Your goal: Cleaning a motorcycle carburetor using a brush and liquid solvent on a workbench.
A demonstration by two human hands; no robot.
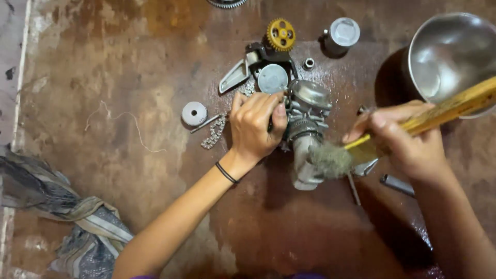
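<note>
Metal bowl [449, 57] cut off right

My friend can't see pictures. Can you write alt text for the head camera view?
A left hand steadies a grey metal engine part on a wet brown floor while the right hand scrubs it with a wooden-handled brush. Small parts, a yellow gear and a steel bowl lie nearby.

A single head-worn view is given, aimed steeply down and held close over a stained brown work surface [129, 77]; both forearms are seen entering from the bottom edge.
</note>
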